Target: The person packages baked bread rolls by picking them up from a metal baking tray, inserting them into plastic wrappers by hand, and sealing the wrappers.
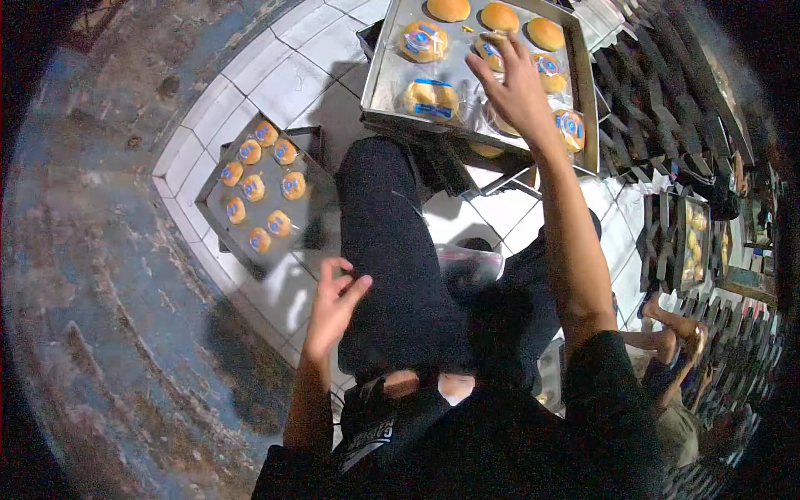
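Observation:
My right hand [515, 83] reaches over a metal tray [375, 79] of buns, thumb and fingers apart. Its fingertips are at a bun in a clear wrapper with a blue label [490, 55]; whether they press on it I cannot tell. Other wrapped buns lie around it, such as one bun at the left [422, 42] and one at the lower right [569, 127]. Along the far side sit plain golden buns [499, 17] that look unwrapped. My left hand [335, 302] hovers beside my left knee, fingers loosely curled and apart, with nothing in it.
Left of my leg, a second tray [287, 229] with several wrapped buns rests low over the white tiled floor [296, 87]. A worn blue-grey surface [125, 275] curves along the left. At right are dark slatted racks [667, 108], a tray of buns [693, 242] and another person [679, 358].

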A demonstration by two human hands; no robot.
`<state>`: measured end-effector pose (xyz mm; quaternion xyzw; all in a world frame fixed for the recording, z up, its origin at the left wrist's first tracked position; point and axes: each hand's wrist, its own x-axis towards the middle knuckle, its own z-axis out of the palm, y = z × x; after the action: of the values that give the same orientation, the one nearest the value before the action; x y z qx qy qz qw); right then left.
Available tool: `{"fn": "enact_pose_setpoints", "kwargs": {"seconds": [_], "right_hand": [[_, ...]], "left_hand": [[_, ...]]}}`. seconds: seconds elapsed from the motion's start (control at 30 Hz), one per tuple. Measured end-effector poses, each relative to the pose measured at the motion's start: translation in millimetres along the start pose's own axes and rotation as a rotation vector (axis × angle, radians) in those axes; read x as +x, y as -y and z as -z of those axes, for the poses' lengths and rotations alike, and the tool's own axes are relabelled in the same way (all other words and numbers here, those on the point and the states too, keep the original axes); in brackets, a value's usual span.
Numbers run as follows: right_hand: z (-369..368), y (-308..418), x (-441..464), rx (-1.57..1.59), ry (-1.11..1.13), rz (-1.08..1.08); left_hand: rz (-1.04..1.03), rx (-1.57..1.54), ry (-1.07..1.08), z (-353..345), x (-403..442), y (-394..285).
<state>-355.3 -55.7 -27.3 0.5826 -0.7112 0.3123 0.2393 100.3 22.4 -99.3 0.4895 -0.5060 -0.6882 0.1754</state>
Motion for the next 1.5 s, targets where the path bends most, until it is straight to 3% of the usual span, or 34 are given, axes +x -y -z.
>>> {"fn": "enact_pose_setpoints", "kwargs": {"seconds": [0.03,0.1,0.17,0.2,0.23,0.27,0.3,0.37,0.4,0.53,0.6,0.63,0.7,0.8,0.87,1.0,1.13,1.27,1.33,1.4,1.47,1.5], "right_hand": [[24,15,-1,0.002,0.005,0.003],[90,58,-19,0.286,0.555,-0.377],[113,76,-65,0.244,0.668,-0.013],[119,80,-97,0.116,0.563,0.197],[124,88,-125,0.096,0.807,0.123],[122,85,-150,0.021,1.221,0.126],[124,91,-171,-0.141,1.326,0.223],[106,75,-273,-0.192,1.103,0.41],[95,77,-299,-0.195,1.099,0.402],[95,92,-319,-0.175,1.064,0.489],[98,92,-306,0.036,1.251,0.288],[101,87,-298,0.033,1.246,0.288],[111,74,-273,0.279,0.921,0.198],[169,72,-162,0.598,0.978,-0.128],[189,69,-133,0.681,0.873,-0.16],[197,64,-110,0.762,0.83,-0.18],[185,55,-98,1.098,0.482,-0.893],[164,53,-78,1.129,0.482,-0.831],[153,41,-55,1.001,0.654,-0.737],[118,6,-34,0.955,0.548,-0.529],[63,-63,-14,0.578,0.37,-0.403],[45,-94,3,0.467,0.331,-0.467]], "left_hand": [[-0.024,0.013,0.001,1,-2,4],[0.031,0.004,-0.031,-1,-9,-4],[0.026,0.02,-0.084,-8,-13,-12],[0.029,0.024,-0.075,-11,-14,-14],[-0.033,0.056,-0.091,-15,-15,-16],[-0.098,0.088,-0.106,-19,-15,-20],[-0.158,0.107,-0.107,-25,-15,-27],[-0.195,0.104,-0.077,-34,-11,-36],[-0.232,0.096,-0.057,-38,-8,-40],[-0.279,0.076,-0.015,-53,-9,-49],[-0.224,0.041,0.057,-61,-12,-52],[-0.214,-0.001,0.094,-65,-13,-50],[-0.145,-0.073,0.181,-75,-21,-53],[-0.061,-0.215,0.233,-96,-26,-46],[0.08,-0.518,0.345,-108,-24,-43],[0.301,-0.545,0.464,-117,-11,-59],[-0.037,-0.238,0.265,-108,6,-78],[-0.107,-0.247,0.099,-90,26,-87],[-0.1,-0.263,0.082,-83,36,-93],[-0.135,-0.288,-0.024,-77,42,-97],[-0.141,-0.277,-0.014,-71,46,-97],[-0.136,-0.261,-0.066,-70,45,-99]]}}
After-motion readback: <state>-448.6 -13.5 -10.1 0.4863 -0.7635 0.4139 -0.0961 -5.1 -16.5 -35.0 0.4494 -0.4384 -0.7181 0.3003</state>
